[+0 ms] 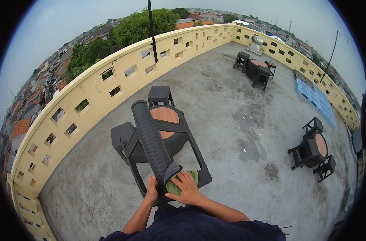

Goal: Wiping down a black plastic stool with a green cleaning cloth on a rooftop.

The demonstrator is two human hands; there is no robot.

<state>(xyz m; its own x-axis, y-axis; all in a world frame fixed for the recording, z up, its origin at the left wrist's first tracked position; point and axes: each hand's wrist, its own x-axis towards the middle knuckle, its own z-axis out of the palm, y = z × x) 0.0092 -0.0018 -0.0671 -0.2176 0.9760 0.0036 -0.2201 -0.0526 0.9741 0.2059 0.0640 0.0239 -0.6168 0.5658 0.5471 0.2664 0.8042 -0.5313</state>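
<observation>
A black plastic stool with a woven texture [154,141] is tilted on its side right before me, its open-framed legs spread towards both sides. My left hand [152,189] grips its near edge on the left. Under my right hand [186,187] a green and grey cloth [174,183] is pressed against the stool's surface near its lower right corner. Beyond the stool stands a round black table with a wood-look top [165,115], partly hidden by the stool's frame.
Two more black stools [159,94] [122,137] stand by the round table. Farther off are other table sets [258,64] [321,145], blue plastic pallets [315,98], a roof ventilator [256,42] and a black pole [153,33] at the yellow parapet wall [92,79].
</observation>
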